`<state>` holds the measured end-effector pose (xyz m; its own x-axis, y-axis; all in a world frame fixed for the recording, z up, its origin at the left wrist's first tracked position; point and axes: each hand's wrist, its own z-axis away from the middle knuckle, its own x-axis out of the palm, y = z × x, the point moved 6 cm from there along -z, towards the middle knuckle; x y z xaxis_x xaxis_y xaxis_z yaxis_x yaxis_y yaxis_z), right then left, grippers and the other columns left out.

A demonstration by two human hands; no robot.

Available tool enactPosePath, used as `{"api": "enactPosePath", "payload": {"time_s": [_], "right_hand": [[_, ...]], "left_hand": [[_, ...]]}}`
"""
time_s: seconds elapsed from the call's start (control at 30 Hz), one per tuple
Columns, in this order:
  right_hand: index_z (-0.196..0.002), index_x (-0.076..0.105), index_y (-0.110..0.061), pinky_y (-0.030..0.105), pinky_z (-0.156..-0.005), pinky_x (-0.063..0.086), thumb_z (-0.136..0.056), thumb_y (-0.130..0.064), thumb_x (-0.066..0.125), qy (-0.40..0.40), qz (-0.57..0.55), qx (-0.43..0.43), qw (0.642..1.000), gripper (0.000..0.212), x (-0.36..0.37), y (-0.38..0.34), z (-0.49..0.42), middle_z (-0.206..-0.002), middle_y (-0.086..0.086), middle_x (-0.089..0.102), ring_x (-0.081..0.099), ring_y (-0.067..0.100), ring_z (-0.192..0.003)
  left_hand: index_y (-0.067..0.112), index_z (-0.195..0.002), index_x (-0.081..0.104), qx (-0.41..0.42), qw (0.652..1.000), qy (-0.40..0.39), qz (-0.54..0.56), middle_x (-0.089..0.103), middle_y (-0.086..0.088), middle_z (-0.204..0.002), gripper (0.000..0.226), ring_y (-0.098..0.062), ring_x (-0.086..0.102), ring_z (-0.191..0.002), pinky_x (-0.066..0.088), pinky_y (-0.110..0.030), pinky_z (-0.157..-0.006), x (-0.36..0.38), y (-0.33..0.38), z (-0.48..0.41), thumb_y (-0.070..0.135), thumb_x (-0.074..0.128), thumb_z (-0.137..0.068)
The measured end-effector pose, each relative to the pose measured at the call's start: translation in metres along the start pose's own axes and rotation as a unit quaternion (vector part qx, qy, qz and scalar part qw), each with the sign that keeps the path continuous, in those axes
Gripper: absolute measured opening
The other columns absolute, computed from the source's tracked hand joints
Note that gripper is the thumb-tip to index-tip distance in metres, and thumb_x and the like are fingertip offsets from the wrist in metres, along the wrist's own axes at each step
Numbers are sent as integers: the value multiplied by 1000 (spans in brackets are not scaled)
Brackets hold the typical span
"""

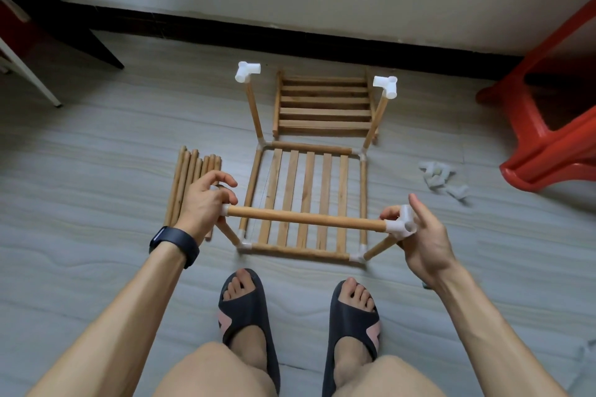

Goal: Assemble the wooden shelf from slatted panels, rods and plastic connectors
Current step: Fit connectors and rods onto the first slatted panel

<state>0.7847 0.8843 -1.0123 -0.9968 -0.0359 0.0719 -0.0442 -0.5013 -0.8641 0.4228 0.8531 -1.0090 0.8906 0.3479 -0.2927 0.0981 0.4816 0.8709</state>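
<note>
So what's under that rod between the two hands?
A slatted panel lies below the rod, on the floor. The left hand partly covers the rod's left connector.

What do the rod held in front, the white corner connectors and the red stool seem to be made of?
Rod: probably wood, pale brown, smooth matte. Corner connectors: likely plastic, white, slightly translucent. Stool: moulded plastic, glossy red highlights.

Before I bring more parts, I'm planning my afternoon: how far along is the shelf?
Done: the bottom panel is framed with rods, four uprights stand, the far two capped with connectors. In hand: the left hand grips the left connector and the right hand pinches the right connector on the near top rod. Still to do: the second panel, loose rods and spare connectors lie on the floor.
</note>
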Motion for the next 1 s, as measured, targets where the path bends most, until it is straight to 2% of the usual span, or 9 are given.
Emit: {"api": "enactPosePath", "payload": {"time_s": [0.1,0.2,0.33,0.47,0.57,0.7,0.8,0.9,1.0], "right_hand": [[-67,66,-17,36,-81,36,-94,-49,54,11,28,1,1000,44,2,-1,2,-74,2,62,54,19,-79],[-67,56,-14,36,-81,41,-98,-30,58,16,88,-14,996,35,7,2,2,-58,-2,58,54,20,-70],[-64,48,-9,10,-50,43,-98,-15,57,52,119,-27,991,35,12,0,5,-54,1,50,52,4,-46],[-68,48,-7,8,-39,37,-97,-8,53,61,127,-16,990,29,14,-1,5,-64,10,48,47,-2,-38],[-74,48,-7,11,-44,40,-97,-10,53,70,136,-7,988,24,13,-5,5,-64,8,48,50,10,-51],[-79,51,-10,33,-60,35,-95,-19,55,110,163,-19,980,19,6,-4,-4,-75,6,46,45,21,-72],[-85,57,-10,35,-64,37,-93,-31,64,171,154,-40,972,23,4,-11,-13,-84,5,59,54,27,-83],[-121,49,-12,36,-78,41,-87,-49,71,252,133,-41,958,55,5,-21,-14,-113,6,53,54,27,-104],[-147,28,-10,47,-103,39,-78,-58,75,280,170,-31,944,97,19,-21,4,-146,18,34,37,35,-133]], "left_hand": [[16,-84,61,-4,1000,-4,-2,60,0,-58,34,-14,52,-56,39,-26,-47,-1,-2,2,-12,42,-85],[17,-84,61,-1,1000,-1,-8,60,3,-55,34,-14,52,-56,39,-26,-47,-3,-5,1,-12,41,-85],[18,-81,60,8,1000,12,-12,58,5,-53,35,-12,50,-56,36,-24,-47,-4,-6,-1,-11,41,-83],[19,-79,60,9,1000,17,-15,56,4,-55,36,-13,49,-58,35,-23,-46,-2,-6,-4,-11,41,-82],[19,-80,60,10,1000,16,-21,57,2,-57,36,-14,49,-58,36,-23,-43,-2,-5,0,-11,41,-83],[15,-91,59,5,1000,-13,-7,63,-3,-61,30,-14,55,-52,42,-25,-41,-2,-7,22,-11,46,-87],[19,-105,57,-6,998,-65,-9,74,-10,-79,21,-28,69,-74,57,-39,-68,-5,-19,45,6,63,-89],[34,-117,53,-19,983,-161,-90,71,-2,-108,39,-25,65,-103,49,-40,-91,-8,-30,69,47,62,-82],[41,-132,47,-53,934,-308,-172,56,12,-129,46,-12,53,-117,40,-32,-98,10,-32,93,61,49,-91]]}}
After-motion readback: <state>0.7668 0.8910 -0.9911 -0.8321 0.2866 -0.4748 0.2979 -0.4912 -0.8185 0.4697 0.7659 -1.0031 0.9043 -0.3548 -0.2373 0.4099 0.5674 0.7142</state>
